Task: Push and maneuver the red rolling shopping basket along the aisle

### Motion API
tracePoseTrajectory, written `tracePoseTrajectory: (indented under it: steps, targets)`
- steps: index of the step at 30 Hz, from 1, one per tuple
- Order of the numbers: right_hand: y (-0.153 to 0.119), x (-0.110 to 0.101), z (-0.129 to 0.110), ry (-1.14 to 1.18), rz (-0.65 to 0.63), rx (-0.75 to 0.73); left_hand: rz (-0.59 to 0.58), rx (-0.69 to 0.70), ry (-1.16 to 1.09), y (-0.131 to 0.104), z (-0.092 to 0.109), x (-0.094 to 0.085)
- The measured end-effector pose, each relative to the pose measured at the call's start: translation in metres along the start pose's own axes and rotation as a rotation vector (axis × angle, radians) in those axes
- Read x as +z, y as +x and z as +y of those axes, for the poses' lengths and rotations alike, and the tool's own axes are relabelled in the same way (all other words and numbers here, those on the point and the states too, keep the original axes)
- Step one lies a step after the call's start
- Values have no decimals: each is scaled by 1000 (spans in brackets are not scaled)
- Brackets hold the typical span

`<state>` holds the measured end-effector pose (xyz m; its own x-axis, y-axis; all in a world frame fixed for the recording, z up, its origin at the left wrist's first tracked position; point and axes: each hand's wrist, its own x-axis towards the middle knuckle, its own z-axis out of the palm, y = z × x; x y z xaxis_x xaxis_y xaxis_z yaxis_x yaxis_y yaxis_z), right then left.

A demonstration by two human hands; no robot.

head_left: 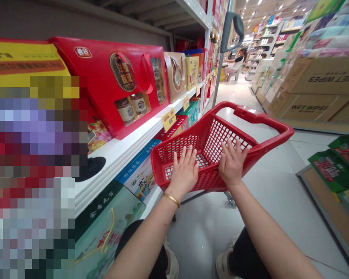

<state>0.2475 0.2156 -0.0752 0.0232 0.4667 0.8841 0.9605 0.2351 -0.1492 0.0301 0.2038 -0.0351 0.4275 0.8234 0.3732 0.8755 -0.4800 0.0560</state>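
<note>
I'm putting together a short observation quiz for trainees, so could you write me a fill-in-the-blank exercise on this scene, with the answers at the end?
1. The left hand and right hand are at the near side of a ____ plastic basket.
2. A ____-coloured bangle circles the left wrist.
3. Cartons at the picture's right bear the printed words "WET ____".
4. The nearest price tag on the white shelf is ____.

Missing words: red; gold; WIPES; yellow.

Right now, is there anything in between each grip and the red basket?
No, nothing visible: the left-hand grip and right-hand grip are open, fingers spread over the near edge of the red basket.
</note>
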Motion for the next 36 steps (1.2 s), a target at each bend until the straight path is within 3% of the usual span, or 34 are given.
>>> tracePoseTrajectory:
  steps: [3,6,8,11,13,16,20,22,25,31,33,36]
  targets:
    - [-14,4,-34,60,-128,-216,0,5,21,-1,0,-1]
    - [-12,1,-35,45,-173,-330,3,11,42,-1,1,-2]
    - [-3,-4,-14,0,-124,-258,5,11,45,-1,1,-1]
    - [13,-11,26,-52,32,-9,6,11,36,0,1,0]
    - [18,-11,38,-53,107,124,7,9,27,0,1,1]
    - [9,-4,18,-6,66,117,15,6,20,0,1,2]
    - [-15,7,-40,85,-111,-151,17,25,30,-1,0,1]
    - [-19,9,-56,97,-156,-269,13,31,36,-1,-1,0]
    - [-12,4,-47,34,-141,-266,22,21,43,-1,-1,1]
    - [8,-6,7,-84,-4,29,50,10,25,-1,2,2]
    - [5,-4,6,-59,15,70,64,5,15,-1,1,2]
    - [-6,2,-18,17,-27,-36,76,0,10,-2,1,2]
